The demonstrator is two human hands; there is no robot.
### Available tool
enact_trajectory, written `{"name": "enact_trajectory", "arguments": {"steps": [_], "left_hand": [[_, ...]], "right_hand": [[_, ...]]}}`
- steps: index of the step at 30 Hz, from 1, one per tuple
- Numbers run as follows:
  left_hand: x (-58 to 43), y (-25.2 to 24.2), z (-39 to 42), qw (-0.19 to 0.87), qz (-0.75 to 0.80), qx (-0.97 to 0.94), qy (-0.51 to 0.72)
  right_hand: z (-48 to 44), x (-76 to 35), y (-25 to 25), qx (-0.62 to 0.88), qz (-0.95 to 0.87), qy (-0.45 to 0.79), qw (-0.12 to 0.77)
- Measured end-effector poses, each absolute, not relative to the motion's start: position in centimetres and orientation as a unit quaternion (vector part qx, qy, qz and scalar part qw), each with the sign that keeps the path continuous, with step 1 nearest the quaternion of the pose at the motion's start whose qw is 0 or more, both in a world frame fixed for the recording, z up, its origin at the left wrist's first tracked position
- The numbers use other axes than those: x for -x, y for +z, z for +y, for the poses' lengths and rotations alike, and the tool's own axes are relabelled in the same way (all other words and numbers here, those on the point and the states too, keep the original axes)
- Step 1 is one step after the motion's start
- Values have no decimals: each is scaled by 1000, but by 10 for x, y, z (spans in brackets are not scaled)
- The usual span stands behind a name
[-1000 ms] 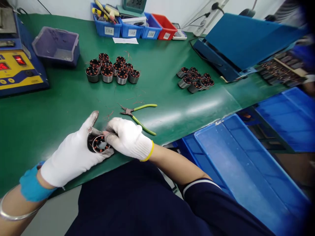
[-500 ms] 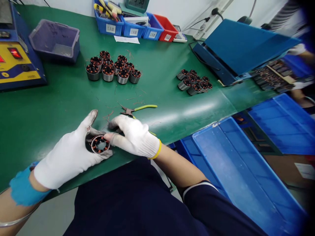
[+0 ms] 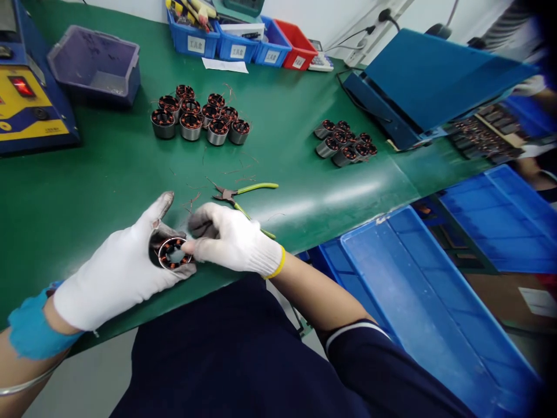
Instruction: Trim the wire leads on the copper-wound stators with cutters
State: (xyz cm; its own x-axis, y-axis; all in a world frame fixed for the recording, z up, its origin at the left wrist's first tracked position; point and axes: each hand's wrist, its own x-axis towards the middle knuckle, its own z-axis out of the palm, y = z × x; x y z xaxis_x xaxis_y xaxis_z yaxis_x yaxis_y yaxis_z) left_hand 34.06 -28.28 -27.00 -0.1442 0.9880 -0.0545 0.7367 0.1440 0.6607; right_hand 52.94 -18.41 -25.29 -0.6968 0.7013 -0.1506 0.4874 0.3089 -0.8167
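Note:
A motor stator (image 3: 166,256) with copper windings sits upright in my left hand (image 3: 115,273), its open end facing me. The white-gloved fingers wrap round its metal side, with the thumb stretched out apart. My right hand (image 3: 232,239), also gloved, has its fingers curled beside the stator. Its thumb tip rests on the right rim, over the bore. Whether a wire lies between those fingertips is hidden. Just beyond my right hand lie diagonal cutters (image 3: 227,194) with green handles, jaws apart. Cut wire scraps (image 3: 191,201) are scattered near them.
Several stators (image 3: 190,126) stand grouped further back, and another cluster (image 3: 346,152) is to the right. A purple bin (image 3: 93,87) and a yellow-blue machine (image 3: 32,107) are at left. Small bins (image 3: 195,43) line the wall. Blue crates (image 3: 391,273) stand beside the bench; a co-worker's hand (image 3: 531,86) shows at far right.
My right thumb has slid slightly left, further over the stator's rim, and its fingers have drawn back from the cutters. My left hand still holds the stator.

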Motion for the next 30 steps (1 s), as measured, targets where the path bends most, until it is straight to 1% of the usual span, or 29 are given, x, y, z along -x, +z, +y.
{"name": "enact_trajectory", "arguments": {"steps": [3,5,8,11,14,17,21,23,27,30], "left_hand": [[-339,-270,-282,244,714,-609,246],[-340,-269,-280,250,715,-608,238],[-341,-267,-277,262,708,-611,236],[-342,-268,-277,262,701,-618,241],[-341,-269,-278,261,696,-624,241],[-341,-271,-279,264,690,-630,238],[-340,-272,-280,263,686,-638,230],[-340,-271,-280,265,680,-646,226],[-339,-269,-280,265,668,-663,211],[-339,-269,-279,254,666,-669,211]], "right_hand": [[-180,-522,-250,316,-833,446,87],[-180,-524,-250,307,-840,439,86],[-186,-533,-253,347,-839,408,95],[-198,-542,-255,389,-845,358,83],[-205,-546,-258,388,-857,333,71],[-206,-546,-260,350,-889,287,68],[-202,-546,-261,267,-949,167,25],[-198,-547,-261,231,-964,127,13],[-194,-552,-261,231,-964,127,39],[-197,-554,-261,210,-972,100,29]]}}
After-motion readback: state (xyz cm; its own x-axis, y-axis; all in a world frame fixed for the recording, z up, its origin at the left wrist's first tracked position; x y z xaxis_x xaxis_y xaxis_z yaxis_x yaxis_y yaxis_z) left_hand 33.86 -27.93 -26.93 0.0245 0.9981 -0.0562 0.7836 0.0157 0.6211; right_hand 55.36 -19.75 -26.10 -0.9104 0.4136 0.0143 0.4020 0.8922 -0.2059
